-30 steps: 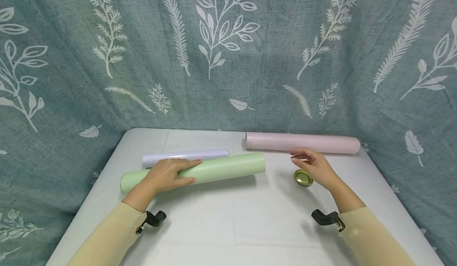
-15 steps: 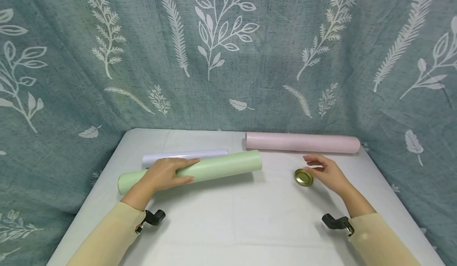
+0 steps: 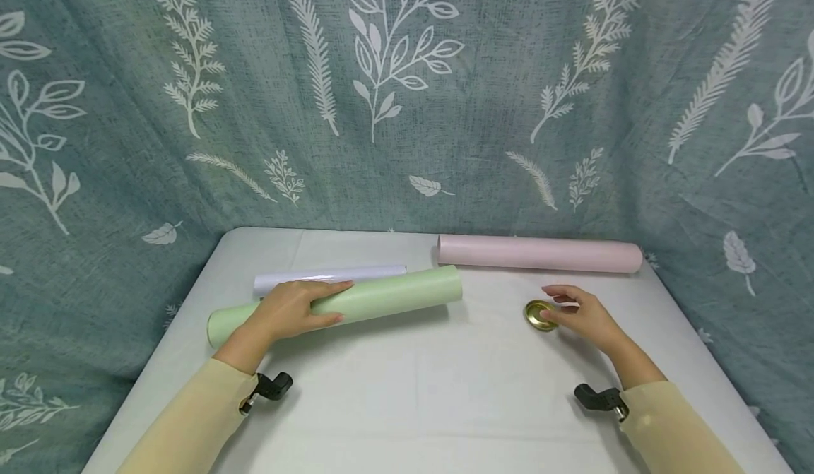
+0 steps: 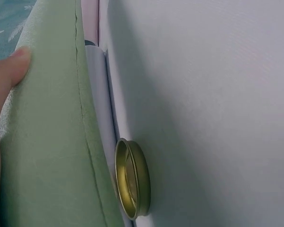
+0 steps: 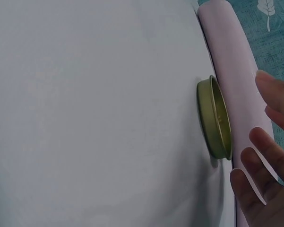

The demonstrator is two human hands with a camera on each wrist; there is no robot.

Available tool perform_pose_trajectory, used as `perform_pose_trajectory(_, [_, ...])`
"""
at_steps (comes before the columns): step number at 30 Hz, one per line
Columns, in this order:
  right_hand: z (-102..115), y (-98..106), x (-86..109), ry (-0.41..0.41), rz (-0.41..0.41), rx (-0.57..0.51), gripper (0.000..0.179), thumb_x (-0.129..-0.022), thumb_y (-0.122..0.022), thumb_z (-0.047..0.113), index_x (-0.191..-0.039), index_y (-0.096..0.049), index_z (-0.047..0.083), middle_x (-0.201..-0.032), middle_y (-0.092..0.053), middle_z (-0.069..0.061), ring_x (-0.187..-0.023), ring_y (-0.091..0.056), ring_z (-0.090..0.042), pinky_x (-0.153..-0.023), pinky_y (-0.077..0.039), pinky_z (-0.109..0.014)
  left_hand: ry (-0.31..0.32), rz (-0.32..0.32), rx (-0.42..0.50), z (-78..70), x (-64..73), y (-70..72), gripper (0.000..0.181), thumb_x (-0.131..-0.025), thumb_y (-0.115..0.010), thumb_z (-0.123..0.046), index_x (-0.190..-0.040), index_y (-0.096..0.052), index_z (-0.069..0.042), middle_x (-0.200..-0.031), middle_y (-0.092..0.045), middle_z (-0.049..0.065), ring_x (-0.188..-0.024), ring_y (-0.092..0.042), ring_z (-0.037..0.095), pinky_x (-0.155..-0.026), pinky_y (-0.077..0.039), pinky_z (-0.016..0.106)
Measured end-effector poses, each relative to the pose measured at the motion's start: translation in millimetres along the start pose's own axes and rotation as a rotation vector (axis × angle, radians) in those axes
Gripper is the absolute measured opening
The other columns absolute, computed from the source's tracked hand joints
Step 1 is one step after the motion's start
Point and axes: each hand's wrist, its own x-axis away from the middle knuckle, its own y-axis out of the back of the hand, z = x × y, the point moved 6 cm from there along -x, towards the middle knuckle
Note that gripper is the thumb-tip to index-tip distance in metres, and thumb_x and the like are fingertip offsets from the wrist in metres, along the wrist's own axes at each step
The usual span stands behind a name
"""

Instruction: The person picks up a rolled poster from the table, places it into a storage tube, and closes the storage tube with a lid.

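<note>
My left hand (image 3: 286,311) grips a long pale green tube (image 3: 397,292) left of the middle, thumb along its near side and forefinger over its top. The left wrist view shows a seam running down the tube (image 4: 52,123). A gold-coloured round shallow lid (image 4: 134,179) lies below it in that view, beside the lilac tube. On the right, another gold lid (image 3: 539,316) lies on the table, its hollow side up. My right hand (image 3: 588,322) hovers over its right edge, the thumb overlapping it in the head view. In the right wrist view, the fingers (image 5: 260,142) are spread, holding nothing.
A lilac tube (image 3: 331,275) lies behind the green one, partly covered by it. Along the table's back right edge rests a pink tube (image 3: 540,253). Leaf-patterned curtain (image 3: 407,107) surrounds the white-covered table (image 3: 413,403).
The green tube has slid slightly left with my left hand. My right hand has moved right and a little nearer me, so its thumb now comes over the lid.
</note>
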Motion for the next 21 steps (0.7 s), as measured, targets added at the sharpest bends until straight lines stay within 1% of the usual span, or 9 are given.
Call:
perform_pose_trajectory(3, [-5, -1, 0.5, -0.02, 0.003, 0.018, 0.061, -0.091, -0.076, 0.033, -0.14, -0.054, 0.002, -0.137, -0.056, -0.022, -0.126, -0.051, -0.04, -0.102, -0.045, -0.055, -0.001, -0.001, 0.004, 0.0, -0.4, -0.5, 0.063, -0.089, -0.067, -0.059, -0.146, -0.054, -0.034, -0.136, -0.063, 0.0, -0.119, -0.063, 0.028, -0.095, -0.052, 0.051])
perform_pose_trajectory(8, [-12, -3, 1.5, -0.027, 0.009, 0.051, 0.063, -0.09, -0.077, 0.032, -0.139, -0.056, 0.001, -0.134, -0.057, -0.022, -0.12, -0.055, -0.04, -0.101, -0.046, -0.056, -0.005, -0.003, 0.002, -0.1, -0.7, -1.4, 0.063, -0.089, -0.067, -0.06, -0.145, -0.055, -0.034, -0.136, -0.063, 0.0, -0.119, -0.063, 0.028, -0.094, -0.052, 0.051])
perform_pose_trajectory(12, [-15, -6, 2.3, -0.032, 0.013, 0.07, 0.066, -0.088, -0.08, 0.034, -0.14, -0.055, 0.0, -0.132, -0.058, -0.022, -0.116, -0.055, -0.038, -0.101, -0.045, -0.056, -0.011, -0.009, -0.003, -0.2, -0.3, -2.1, 0.063, -0.089, -0.067, -0.06, -0.145, -0.055, -0.033, -0.136, -0.063, 0.001, -0.119, -0.063, 0.028, -0.093, -0.052, 0.051])
perform_pose_trajectory(15, [-17, -10, 2.3, -0.035, 0.031, 0.087, 0.071, -0.087, -0.08, 0.035, -0.141, -0.053, -0.001, -0.131, -0.055, -0.024, -0.117, -0.053, -0.039, -0.104, -0.042, -0.057, -0.002, -0.007, 0.0, -0.1, -0.1, -2.3, 0.063, -0.089, -0.067, -0.06, -0.146, -0.054, -0.034, -0.136, -0.063, 0.0, -0.119, -0.063, 0.028, -0.094, -0.052, 0.051])
perform_pose_trajectory(21, [-18, -16, 2.0, -0.033, 0.058, 0.115, 0.081, -0.084, -0.082, 0.039, -0.144, -0.049, -0.004, -0.137, -0.047, -0.029, -0.124, -0.048, -0.044, -0.106, -0.039, -0.059, 0.006, -0.008, 0.004, 0.0, 1.0, -2.3, 0.063, -0.089, -0.067, -0.06, -0.146, -0.054, -0.035, -0.137, -0.063, -0.001, -0.119, -0.063, 0.026, -0.094, -0.052, 0.05])
